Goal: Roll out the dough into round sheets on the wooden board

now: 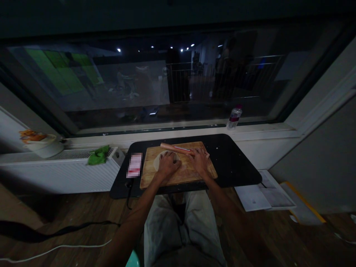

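A round, flattened piece of pale dough (156, 162) lies on the left half of a wooden cutting board (151, 178). My left hand (167, 163) rests on the dough with its fingers spread, covering much of it. Behind the dough, a wooden rolling pin (170, 147) with a printed label lies at a slant across the board. My right hand (198, 160) is closed around the pin's right end. Part of that end is hidden by the fingers.
The board sits on a black table (239, 167). A blurred pink-and-white rectangle (135, 165) lies left of it. On the windowsill stands a water bottle (234, 118). A green cloth (98, 155) and a white pot (46, 145) are on the radiator (61, 172).
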A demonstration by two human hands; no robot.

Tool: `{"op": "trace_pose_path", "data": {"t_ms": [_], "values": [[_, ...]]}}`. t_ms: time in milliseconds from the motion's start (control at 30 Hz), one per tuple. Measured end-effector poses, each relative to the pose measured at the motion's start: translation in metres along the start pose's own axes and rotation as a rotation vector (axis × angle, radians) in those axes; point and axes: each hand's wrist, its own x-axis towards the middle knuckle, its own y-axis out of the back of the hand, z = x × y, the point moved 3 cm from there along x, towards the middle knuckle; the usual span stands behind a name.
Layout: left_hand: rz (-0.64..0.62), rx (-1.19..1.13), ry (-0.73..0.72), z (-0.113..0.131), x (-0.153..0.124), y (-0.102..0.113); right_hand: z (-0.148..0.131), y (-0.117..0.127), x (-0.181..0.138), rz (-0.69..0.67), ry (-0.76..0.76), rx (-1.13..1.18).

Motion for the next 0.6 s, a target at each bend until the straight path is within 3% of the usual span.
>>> {"op": "trace_pose_path", "data": {"t_ms": [267, 600], "values": [[-0.03, -0.02, -0.078, -0.004, -0.005, 0.001, -0.001, -0.001, 0.0, -0.008, -0.021, 0.013], [0.031, -0.068, -0.058, -0.012, -0.01, -0.01, -0.001, 0.001, 0.0, -0.02, -0.016, -0.01]]}}
